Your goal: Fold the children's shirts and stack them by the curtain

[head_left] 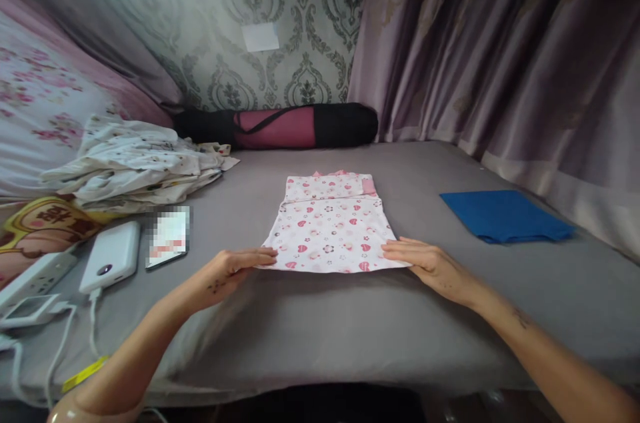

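A small white shirt (330,229) with pink hearts and flowers lies partly folded on the bed. At its far end, a sleeve with a pink cuff (369,187) lies folded across it, and some pink trim shows beyond. The near left corner is gripped by my left hand (240,264), fingers on top and thumb hidden beneath. My right hand (425,264) grips the near right corner the same way. Between the two hands the near hem is stretched out and looks slightly raised off the sheet.
On the right lies a folded blue cloth (505,216). Left are crumpled white fabric (135,159), a phone (169,236), a white power bank (111,256) with a cable, and a power strip (37,279). A black and maroon rolled bag (275,126) lies along the wall.
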A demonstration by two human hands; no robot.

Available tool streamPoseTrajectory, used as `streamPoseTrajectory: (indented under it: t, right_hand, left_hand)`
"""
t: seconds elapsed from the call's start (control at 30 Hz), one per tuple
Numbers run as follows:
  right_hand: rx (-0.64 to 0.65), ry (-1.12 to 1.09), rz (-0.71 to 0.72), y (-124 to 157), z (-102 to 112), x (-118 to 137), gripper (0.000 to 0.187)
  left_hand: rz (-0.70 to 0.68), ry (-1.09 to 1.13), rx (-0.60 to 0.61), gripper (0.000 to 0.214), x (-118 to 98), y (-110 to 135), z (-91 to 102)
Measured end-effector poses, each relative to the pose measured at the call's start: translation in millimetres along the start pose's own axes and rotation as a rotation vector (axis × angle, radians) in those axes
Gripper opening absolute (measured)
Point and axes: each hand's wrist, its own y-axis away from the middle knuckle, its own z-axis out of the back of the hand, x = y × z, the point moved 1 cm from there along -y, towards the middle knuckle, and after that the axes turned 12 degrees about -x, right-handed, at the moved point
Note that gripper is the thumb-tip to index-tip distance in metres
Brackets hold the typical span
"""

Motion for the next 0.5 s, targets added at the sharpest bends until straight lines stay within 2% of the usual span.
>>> streamPoseTrajectory:
  t: [0.2,0.33,0.43,0.5]
  right_hand:
    - [-0.01,0.009,-0.018,6,11,13,0.046]
    - [0.05,-0.018,-0.034,17,17,25,0.044]
    - [0.108,-0.052,-0.079,19,21,28,0.044]
    - [0.114,-0.086,-0.153,12,25,26,0.04]
  left_hand:
    - [-0.004,-0.005,-0.01,0.037,-22,1,11.5]
    - [-0.012,-0.005,0.026,0.037,-37,12,18.4]
    - [0.028,-0.007,0.021,0.034,-39,12,21.7]
    - [0.11,0.005,0.036,0.031,-34,1,23.6]
